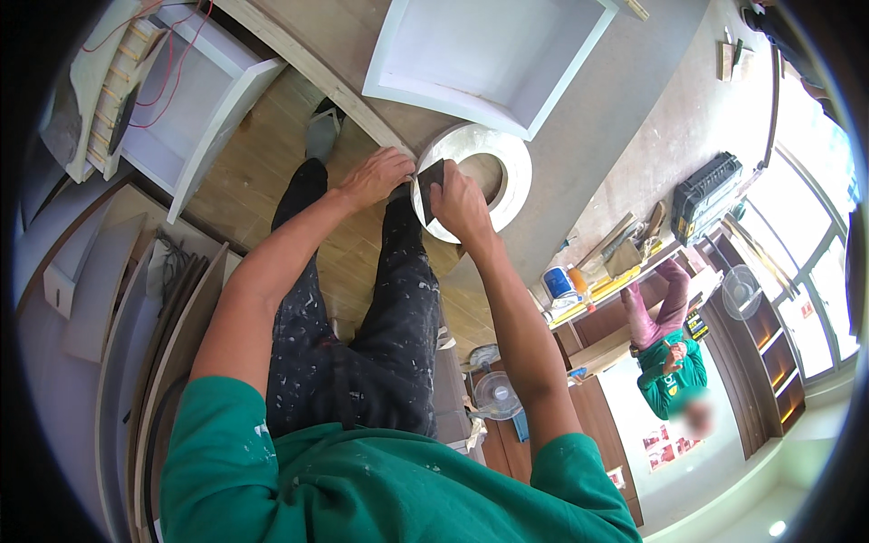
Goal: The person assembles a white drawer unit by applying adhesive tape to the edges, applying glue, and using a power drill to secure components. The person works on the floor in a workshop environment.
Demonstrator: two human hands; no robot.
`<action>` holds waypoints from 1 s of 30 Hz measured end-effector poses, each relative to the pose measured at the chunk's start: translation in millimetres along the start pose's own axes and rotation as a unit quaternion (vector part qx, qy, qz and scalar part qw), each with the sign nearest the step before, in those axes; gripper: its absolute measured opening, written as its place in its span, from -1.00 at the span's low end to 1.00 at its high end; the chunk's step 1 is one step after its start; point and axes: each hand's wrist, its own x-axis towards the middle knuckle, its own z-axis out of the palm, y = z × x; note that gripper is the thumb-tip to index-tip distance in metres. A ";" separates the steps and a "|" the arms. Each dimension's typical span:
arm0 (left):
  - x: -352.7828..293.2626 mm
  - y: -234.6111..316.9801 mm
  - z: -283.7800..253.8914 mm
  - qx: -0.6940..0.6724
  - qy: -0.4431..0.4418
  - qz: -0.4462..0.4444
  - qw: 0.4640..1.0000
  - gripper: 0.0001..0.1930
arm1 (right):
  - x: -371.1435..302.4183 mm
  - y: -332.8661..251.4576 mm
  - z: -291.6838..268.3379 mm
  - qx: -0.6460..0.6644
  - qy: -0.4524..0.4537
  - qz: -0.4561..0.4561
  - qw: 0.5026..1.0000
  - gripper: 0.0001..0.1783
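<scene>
Ring [516, 181], white, on bench | right hand [460, 206] grips scraper [429, 185] | left hand [376, 176] closed, steadying the edge | risk: blade slips, gouging filler.

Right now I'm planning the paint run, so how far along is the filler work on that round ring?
The white ring already looks coated over most of its face and outer rim. In hand: the right hand presses a dark scraper blade to the ring's near edge, while the left hand steadies beside it. Left, probably: that near edge, hidden under the hands. The white open box on the bench lies untouched.
</scene>
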 end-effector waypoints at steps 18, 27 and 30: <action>15.4 7.2 -11.1 0.071 -0.107 -0.067 0.990 -0.80 | -88.4 150.7 -26.2 0.380 0.150 0.265 0.874 -0.72; 58.9 35.4 -38.2 0.106 -0.220 -0.018 0.969 -0.70 | -159.9 439.1 13.0 0.714 0.355 0.399 0.453 -0.74; 56.8 55.4 -44.0 0.102 -0.190 -0.076 0.973 -0.62 | -136.7 483.2 13.6 0.742 0.340 0.395 0.422 -0.69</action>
